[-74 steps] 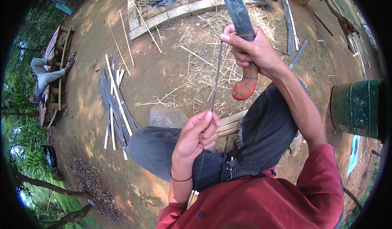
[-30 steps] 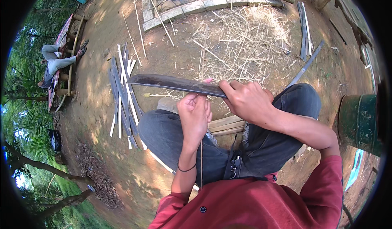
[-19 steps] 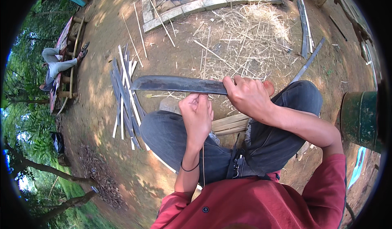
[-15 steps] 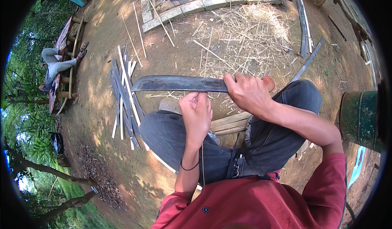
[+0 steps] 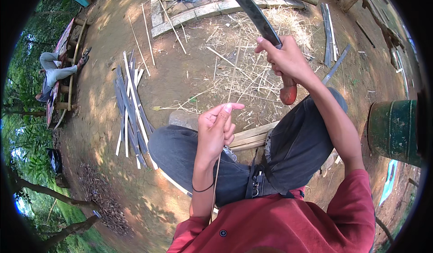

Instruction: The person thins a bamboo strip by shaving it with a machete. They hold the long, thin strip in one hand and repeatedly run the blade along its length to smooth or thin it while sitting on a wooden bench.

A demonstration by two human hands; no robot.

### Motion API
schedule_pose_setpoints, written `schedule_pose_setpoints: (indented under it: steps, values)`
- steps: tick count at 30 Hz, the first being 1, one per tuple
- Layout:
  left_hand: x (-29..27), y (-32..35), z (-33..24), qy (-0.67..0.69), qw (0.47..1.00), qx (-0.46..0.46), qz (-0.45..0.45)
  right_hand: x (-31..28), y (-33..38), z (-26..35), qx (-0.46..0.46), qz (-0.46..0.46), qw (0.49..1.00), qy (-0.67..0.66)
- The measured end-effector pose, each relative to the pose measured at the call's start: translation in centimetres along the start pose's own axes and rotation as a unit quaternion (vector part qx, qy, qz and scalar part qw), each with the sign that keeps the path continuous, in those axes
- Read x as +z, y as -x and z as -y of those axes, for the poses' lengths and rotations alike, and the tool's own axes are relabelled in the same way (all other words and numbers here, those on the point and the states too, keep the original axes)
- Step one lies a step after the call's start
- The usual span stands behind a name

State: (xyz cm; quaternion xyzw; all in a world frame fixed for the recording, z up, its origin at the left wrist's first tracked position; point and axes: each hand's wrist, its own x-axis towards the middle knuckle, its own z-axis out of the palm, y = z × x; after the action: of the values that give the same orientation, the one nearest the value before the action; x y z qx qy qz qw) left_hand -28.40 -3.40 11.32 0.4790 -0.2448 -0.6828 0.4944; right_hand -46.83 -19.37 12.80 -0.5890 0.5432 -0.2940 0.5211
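My right hand [image 5: 288, 62] grips a machete [image 5: 256, 16] by its reddish-brown wooden handle. The dark blade rises up and to the left, clear of my left hand. In my left hand [image 5: 214, 131], a thin bamboo strip [image 5: 216, 181] is pinched between thumb and fingers. One end of the strip runs down along my forearm towards my shirt, and the other reaches out past my fingertips over the ground. Pale split bamboo pieces [image 5: 249, 139] lie between my bent legs, below both hands.
Dark and pale bamboo slats [image 5: 131, 111] lie in a pile by my left knee. Shavings [image 5: 266, 50] cover the ground ahead, before a brick-edged fire pit [image 5: 207, 13]. A green drum [image 5: 392, 131] stands at the right. At the far left, a person [image 5: 56, 68] reclines on a bamboo bench.
My right hand has lifted the machete from level across the strip to a steep upward slant. The blade has left my left fingertips, which still pinch the strip.
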Motion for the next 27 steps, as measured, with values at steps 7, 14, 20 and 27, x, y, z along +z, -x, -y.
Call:
schedule_pose_setpoints:
  steps: [7,14,20,27]
  values:
    - [0.9,0.3,-0.4,0.016,0.999,-0.031,0.008,1.4,2.9,1.1,0.092,0.186,0.952,-0.226]
    - [1.7,0.4,-0.3,0.033,0.999,-0.042,-0.012,0.6,3.2,0.8,0.094,0.203,0.924,-0.310]
    - [2.4,0.6,0.1,0.022,0.998,-0.058,0.000,0.2,3.5,0.9,0.065,0.190,0.943,-0.266]
    - [2.4,2.1,-0.5,0.006,0.990,-0.093,0.109,-0.7,3.2,1.0,0.042,0.179,0.950,-0.250]
